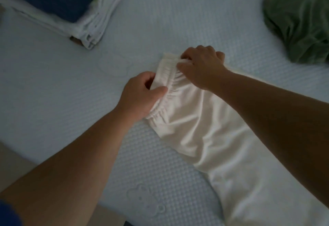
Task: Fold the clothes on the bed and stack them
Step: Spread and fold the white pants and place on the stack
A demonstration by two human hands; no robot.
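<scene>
A cream-white pair of trousers [204, 136] with an elastic waistband lies on the pale blue bed [53, 87], its legs running toward the lower right corner. My left hand [140, 96] pinches the near part of the gathered waistband between thumb and curled fingers. My right hand [201, 67] grips the far part of the same waistband, fingers curled over the fabric. My right forearm covers part of the trousers.
A stack of folded clothes [71, 7], white pieces under a dark blue one, sits at the upper left. A crumpled green garment [300, 17] lies at the upper right. The bed's near edge runs along the lower left, with floor beyond it.
</scene>
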